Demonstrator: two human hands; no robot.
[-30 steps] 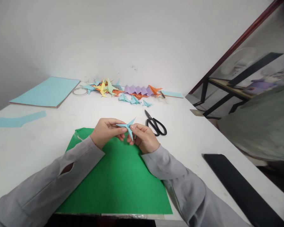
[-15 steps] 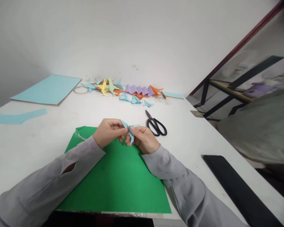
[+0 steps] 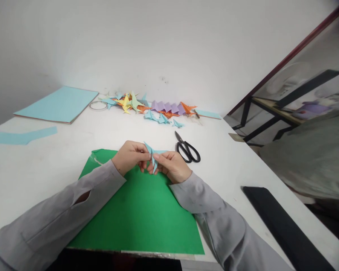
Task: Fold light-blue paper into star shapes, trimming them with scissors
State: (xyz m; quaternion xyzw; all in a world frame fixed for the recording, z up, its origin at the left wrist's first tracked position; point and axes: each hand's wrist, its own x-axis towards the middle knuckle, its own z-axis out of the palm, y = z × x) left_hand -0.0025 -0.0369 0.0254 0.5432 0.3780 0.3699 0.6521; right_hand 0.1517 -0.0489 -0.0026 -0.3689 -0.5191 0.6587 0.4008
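A small folded light-blue paper figure (image 3: pixel 153 154) is pinched between both my hands above the far edge of a green sheet (image 3: pixel 141 214). My left hand (image 3: pixel 130 156) grips its left side with curled fingers. My right hand (image 3: pixel 172 165) pinches its right side between thumb and fingertips. Both arms wear grey sleeves and reach in from the near edge of the white table (image 3: pixel 59 158).
Black scissors (image 3: pixel 188 149) lie just right of my hands. A row of folded coloured paper figures (image 3: pixel 149 107) and a tape ring (image 3: pixel 98 105) sit by the wall. A light-blue sheet stack (image 3: pixel 58 104) and a blue strip (image 3: pixel 22 136) lie left; a black strip (image 3: pixel 282 226) lies right.
The blue figure has been turned and folded in between my fingers; its points that stuck out a second ago now sit closer together. My hands stayed in place.
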